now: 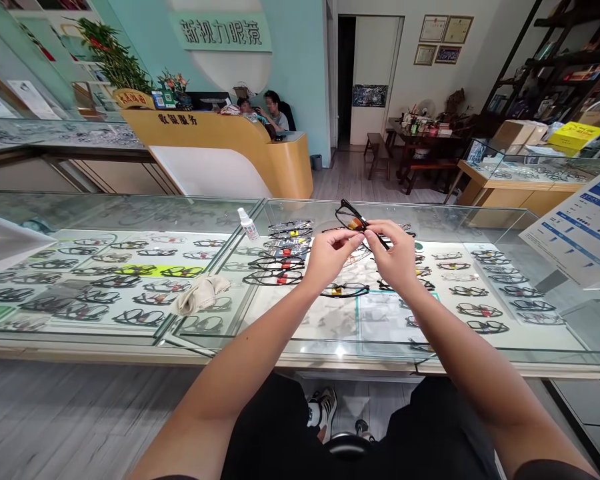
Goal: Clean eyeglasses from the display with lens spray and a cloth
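Observation:
Above the glass display counter (300, 327), a pair of black-framed eyeglasses (347, 213) is held up, tilted, with an orange sticker on a lens. My right hand (396, 257) pinches the glasses by the dark temple side. The fingertips of my left hand (330, 257) are closed on the frame's near side, partly hiding it. Left of my hands, several dark eyeglasses (280, 263) lie in a column on the counter, some with red or yellow stickers. Another pair of eyeglasses (345, 290) lies just below my left hand.
A white spray bottle (249, 225) stands on the glass, left of the column. A crumpled beige cloth (201, 295) lies nearer. A printed sign (580, 227) rises at right, a white panel (10, 243) at left. Two people sit behind the wooden reception desk (290, 163).

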Available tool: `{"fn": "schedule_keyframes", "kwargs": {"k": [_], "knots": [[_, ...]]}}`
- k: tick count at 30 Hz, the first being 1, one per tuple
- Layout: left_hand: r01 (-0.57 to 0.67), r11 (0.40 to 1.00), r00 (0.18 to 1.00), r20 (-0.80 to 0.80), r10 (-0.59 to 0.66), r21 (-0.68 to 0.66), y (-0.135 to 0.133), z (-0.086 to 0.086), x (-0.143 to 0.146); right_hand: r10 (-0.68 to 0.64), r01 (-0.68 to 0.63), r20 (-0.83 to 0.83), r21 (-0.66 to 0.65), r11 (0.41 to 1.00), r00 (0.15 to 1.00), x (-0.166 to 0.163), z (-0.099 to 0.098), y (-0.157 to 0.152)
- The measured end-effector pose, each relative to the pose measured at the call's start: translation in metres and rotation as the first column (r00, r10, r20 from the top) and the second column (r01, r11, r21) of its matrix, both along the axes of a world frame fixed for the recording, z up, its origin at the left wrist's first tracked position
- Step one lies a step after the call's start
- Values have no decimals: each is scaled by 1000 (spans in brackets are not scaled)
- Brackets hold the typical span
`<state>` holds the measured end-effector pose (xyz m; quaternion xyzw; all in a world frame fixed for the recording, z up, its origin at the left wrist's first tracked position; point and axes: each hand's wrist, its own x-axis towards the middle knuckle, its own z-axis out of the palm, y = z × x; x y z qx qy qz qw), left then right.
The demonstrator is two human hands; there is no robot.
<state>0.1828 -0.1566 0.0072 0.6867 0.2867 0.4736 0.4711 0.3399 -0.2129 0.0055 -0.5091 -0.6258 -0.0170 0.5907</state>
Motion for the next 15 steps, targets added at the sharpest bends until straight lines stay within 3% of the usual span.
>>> {"fn": "schedule_keyframes", "kwargs": {"k": [3,9,12,15], "knots": [[-3,1000,999,39,4,-16,1,-2,1,-15,14,26,37,999,1000,-2,-3,0],[-66,996,993,94,71,-62,11,-6,-1,13,-12,132,-8,1000,991,-10,-7,-3],[-112,993,991,77,113,-21,18,-1,-7,36,-38,132,16,999,991,-7,-3,-5],[-158,986,987,26,156,60,23,7,-15,-43,47,169,-18,999,985,7,2,-1]]}}
